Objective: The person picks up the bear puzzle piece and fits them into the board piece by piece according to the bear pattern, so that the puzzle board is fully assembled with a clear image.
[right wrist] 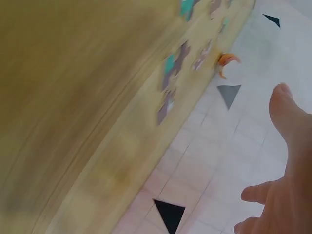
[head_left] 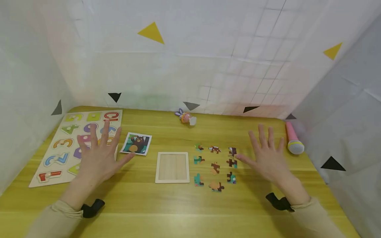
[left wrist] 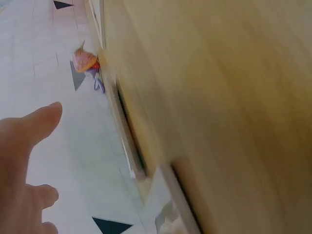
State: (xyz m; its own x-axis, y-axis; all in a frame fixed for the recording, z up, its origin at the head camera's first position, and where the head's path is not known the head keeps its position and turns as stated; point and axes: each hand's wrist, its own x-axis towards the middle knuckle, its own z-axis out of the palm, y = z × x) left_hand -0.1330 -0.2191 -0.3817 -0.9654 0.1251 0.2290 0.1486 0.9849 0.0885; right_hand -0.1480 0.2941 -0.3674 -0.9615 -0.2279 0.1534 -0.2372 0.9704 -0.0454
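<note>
My left hand [head_left: 99,160] is spread over the right part of a wooden number board [head_left: 63,132], fingers straight and holding nothing. Beside its thumb lies a square bear picture card [head_left: 136,144]. My right hand [head_left: 269,158], also spread and holding nothing, is to the right of several loose jigsaw pieces [head_left: 215,168]; its thumb reaches toward the pieces at their right side. Between the hands sits a square wooden puzzle frame [head_left: 172,180] with no pieces in it. Both wrist views show a thumb [left wrist: 44,122] and part of the fingers, apart from any object.
A small doll figure [head_left: 186,118] with purple rabbit ears lies at the table's back edge. A pink toy microphone [head_left: 293,138] lies at the far right. White sheeting [head_left: 190,72] with coloured triangles stands behind and at both sides of the wooden table [head_left: 166,211].
</note>
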